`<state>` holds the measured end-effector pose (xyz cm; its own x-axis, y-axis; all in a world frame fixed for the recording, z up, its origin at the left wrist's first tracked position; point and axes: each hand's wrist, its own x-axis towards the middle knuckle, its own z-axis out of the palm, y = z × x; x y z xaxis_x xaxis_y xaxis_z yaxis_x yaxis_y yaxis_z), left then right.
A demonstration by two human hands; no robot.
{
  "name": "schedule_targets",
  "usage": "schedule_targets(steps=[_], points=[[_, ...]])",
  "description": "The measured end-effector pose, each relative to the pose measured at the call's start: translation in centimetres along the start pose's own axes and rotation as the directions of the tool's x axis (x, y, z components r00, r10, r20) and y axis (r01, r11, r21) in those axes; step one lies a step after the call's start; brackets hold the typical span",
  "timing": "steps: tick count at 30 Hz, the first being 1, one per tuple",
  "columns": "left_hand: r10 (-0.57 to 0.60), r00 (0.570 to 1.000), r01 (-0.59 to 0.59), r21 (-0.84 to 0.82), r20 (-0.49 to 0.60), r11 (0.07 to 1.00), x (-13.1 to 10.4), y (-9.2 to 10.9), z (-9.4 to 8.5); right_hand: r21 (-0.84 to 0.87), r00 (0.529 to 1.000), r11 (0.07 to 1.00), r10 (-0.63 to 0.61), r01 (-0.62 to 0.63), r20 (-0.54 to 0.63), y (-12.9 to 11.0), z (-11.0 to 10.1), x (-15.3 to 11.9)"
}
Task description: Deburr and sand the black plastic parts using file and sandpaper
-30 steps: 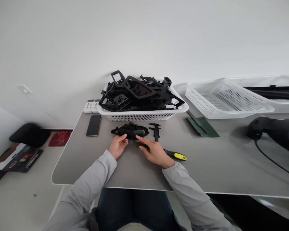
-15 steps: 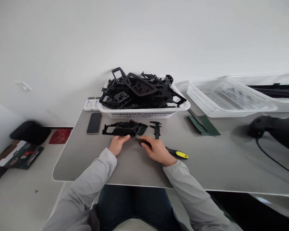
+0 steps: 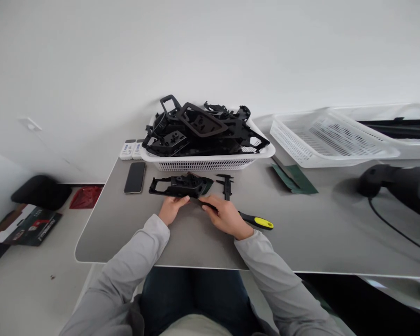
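Pinching black plastic part (image 3: 182, 187) by near edge with left hand (image 3: 172, 210), thumb on top, remaining fingers mostly hidden. Seen at centre frame, lying left-right, with a window-like cutout at left end; can't tell if lifted or resting on grey table (image 3: 126, 233). Grasping slim dark tool (image 3: 210, 204) in curled right hand (image 3: 227, 218), aimed up-left at right end of part; can't tell if touching. Just right of same hand, black-and-yellow handle (image 3: 263, 223); can't tell if same tool.

Behind right end of part: dark green piece (image 3: 207, 185). Just above right hand: black caliper (image 3: 225, 184). Left of part: phone (image 3: 134, 177), dark screen up. Above part: white basket (image 3: 206, 164), heaped with black parts (image 3: 203, 123). Just left of basket: small white boxes (image 3: 127, 150), side by side.

Right of centre: dark green sheet (image 3: 304, 181), flat on table. Upper right: second white basket (image 3: 295, 151), tilted, overlapping another white basket (image 3: 416, 150) with long black pieces (image 3: 402, 127) inside. Right edge: black device (image 3: 388, 179), trailing cable.

Left, on floor: printed box (image 3: 38, 226), black bundle (image 3: 42, 193), red bag (image 3: 86, 197).
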<state>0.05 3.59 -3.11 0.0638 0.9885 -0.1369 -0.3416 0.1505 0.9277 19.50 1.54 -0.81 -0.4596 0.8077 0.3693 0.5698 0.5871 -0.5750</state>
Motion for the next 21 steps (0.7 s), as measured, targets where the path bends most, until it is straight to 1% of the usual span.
schedule_targets(steps=[3, 6, 8, 11, 16, 21], points=[[-0.002, 1.000, 0.001, -0.061, -0.023, 0.998, 0.09, 0.28, -0.05, 0.013, 1.000, 1.000, 0.008, -0.008, 0.004, -0.09, -0.16, -0.03], [-0.004, 0.999, 0.003, -0.036, -0.031, 0.999, 0.12, 0.34, -0.10, 0.030, 0.999, 0.999, 0.021, -0.020, -0.033, -0.08, -0.06, 0.03], [-0.014, 1.000, 0.014, -0.012, -0.020, 1.000, 0.10, 0.29, -0.08, 0.033, 0.997, 0.998, 0.047, -0.045, -0.054, 0.06, 0.10, 0.07], [-0.046, 0.999, 0.046, -0.052, 0.005, 0.998, 0.07, 0.30, 0.03, 0.052, 0.994, 0.996, 0.082, -0.078, -0.071, 0.38, 0.30, 0.05], [-0.098, 0.995, 0.101, -0.127, 0.032, 0.987, 0.05, 0.64, 0.01, 0.050, 0.998, 0.999, 0.022, -0.019, -0.057, 0.27, 0.16, -0.01], [-0.112, 0.994, 0.111, -0.150, -0.002, 0.982, -0.09, 0.73, 0.01, 0.073, 1.000, 0.997, -0.003, 0.005, -0.029, -0.29, -0.10, 0.05]])
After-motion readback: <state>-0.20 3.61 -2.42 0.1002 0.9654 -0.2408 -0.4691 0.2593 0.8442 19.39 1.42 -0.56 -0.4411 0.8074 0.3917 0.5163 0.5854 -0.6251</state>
